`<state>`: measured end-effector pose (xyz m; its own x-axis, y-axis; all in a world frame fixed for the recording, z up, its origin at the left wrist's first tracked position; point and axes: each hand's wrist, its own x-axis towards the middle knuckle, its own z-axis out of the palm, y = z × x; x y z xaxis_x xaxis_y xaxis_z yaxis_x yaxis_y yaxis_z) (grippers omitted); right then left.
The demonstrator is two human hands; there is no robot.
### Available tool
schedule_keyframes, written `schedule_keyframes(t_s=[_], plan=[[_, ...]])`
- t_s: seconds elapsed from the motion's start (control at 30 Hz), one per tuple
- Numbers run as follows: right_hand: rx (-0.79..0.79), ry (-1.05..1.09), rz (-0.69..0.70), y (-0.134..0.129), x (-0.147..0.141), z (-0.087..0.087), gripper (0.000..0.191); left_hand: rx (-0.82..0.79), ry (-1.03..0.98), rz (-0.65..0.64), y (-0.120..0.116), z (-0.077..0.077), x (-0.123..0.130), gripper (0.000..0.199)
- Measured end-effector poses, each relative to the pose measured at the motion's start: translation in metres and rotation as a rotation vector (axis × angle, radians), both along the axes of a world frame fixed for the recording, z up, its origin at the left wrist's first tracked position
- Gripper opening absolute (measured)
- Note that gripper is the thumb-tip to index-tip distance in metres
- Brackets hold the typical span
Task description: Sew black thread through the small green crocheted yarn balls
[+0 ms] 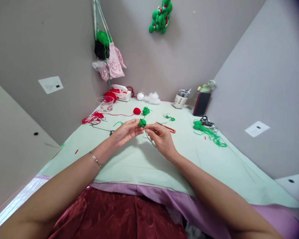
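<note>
Between the thumb and fingers of my left hand (128, 132) is a small green yarn ball (142, 123) with dark strands across it. My right hand (161, 137) is pinched close against its right side, where a dark thread (150, 140) runs down past the fingers. Whether a needle is in that pinch is too small to tell. An orange craft knife (169, 128) lies on the table just beyond my right hand. Past my left hand sit a red yarn ball (137, 111) and a green yarn bundle (146, 110).
Loose red yarn (93, 117) and a clear plastic tub (106, 104) are at the left. A tissue box (123, 95) and white stuffing (153, 98) stand at the back. Rightward are a pen tin (180, 99), a phone (202, 104), scissors (206, 121) and green yarn strands (214, 136).
</note>
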<state>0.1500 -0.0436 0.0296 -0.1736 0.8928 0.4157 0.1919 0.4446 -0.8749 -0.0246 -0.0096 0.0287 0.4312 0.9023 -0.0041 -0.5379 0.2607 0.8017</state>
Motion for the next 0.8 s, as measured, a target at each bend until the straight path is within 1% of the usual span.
schedule_keyframes(t_s=[0.13, 0.23, 0.33, 0.4, 0.47, 0.53, 0.63, 0.7, 0.73, 0.8], plan=[[-0.01, 0.044, 0.005, 0.002, -0.001, -0.003, 0.019, -0.023, -0.014, -0.003, -0.001, -0.001, 0.001, 0.011], [-0.065, 0.069, 0.001, 0.005, -0.002, -0.008, 0.02, -0.012, 0.003, 0.014, 0.0, -0.006, 0.003, 0.011], [-0.148, 0.068, -0.006, 0.01, -0.003, -0.011, 0.019, 0.065, 0.081, 0.053, 0.001, -0.013, 0.004, 0.019], [-0.175, 0.074, -0.008, 0.011, -0.003, -0.011, 0.018, 0.142, 0.165, 0.105, 0.001, -0.015, 0.005, 0.027], [-0.141, 0.067, -0.02, 0.011, -0.002, -0.009, 0.02, 0.22, 0.246, 0.17, 0.0, -0.016, 0.007, 0.032], [-0.063, 0.007, -0.043, 0.009, -0.001, -0.009, 0.019, 0.285, 0.306, 0.226, -0.002, -0.016, 0.008, 0.034], [0.059, -0.211, -0.091, 0.009, 0.001, -0.012, 0.013, 0.334, 0.377, 0.265, -0.004, -0.016, 0.01, 0.035], [0.147, -0.346, -0.136, 0.01, 0.002, -0.011, 0.013, 0.342, 0.416, 0.267, -0.004, -0.016, 0.011, 0.035], [0.185, -0.363, -0.151, 0.011, 0.003, -0.009, 0.014, 0.343, 0.427, 0.268, -0.003, -0.017, 0.011, 0.035], [0.198, -0.265, -0.145, 0.01, 0.008, 0.006, 0.014, 0.331, 0.441, 0.283, 0.0, -0.018, 0.009, 0.035]])
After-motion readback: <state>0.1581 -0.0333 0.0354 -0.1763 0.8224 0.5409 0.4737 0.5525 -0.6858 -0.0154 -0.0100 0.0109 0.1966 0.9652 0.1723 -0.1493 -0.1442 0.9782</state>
